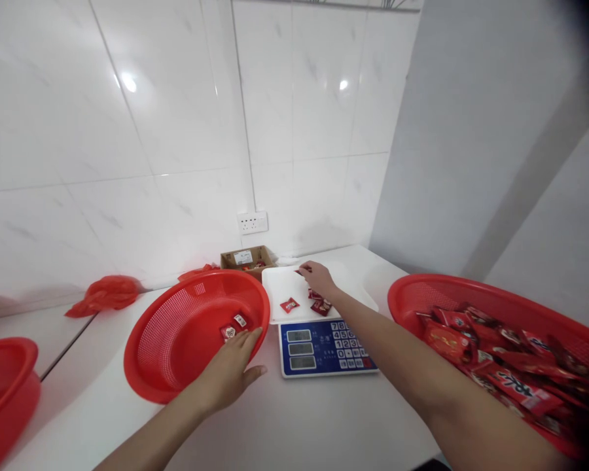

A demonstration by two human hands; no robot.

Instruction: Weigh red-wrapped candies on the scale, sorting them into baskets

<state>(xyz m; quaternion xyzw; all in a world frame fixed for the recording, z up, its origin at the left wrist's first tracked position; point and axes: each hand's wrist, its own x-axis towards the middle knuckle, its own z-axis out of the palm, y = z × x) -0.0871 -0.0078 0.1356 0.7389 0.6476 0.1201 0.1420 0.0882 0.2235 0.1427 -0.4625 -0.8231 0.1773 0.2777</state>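
Note:
My left hand [233,366] rests at the near right rim of a red plastic basket [177,340], fingers stretched and thumb apart. Close to its fingertips, a few small wrapped candies [240,320] lie inside the basket. Over the white weighing tray [281,282] of a digital scale [302,337], my right hand [318,277] pinches a small dark red wrapped candy [300,271]. Beneath that wrist sits a cluster of red-wrapped candies [321,306], and a single red candy [289,305] lies to their left. My right forearm hides part of the keypad.
At right, a large red basket [407,291] holds many red packets [510,373]. Another red basket [10,392] stands at the left edge. Behind are a red plastic bag [108,294] and a small cardboard box [230,260]. A tiled wall with a socket [252,223] closes the back.

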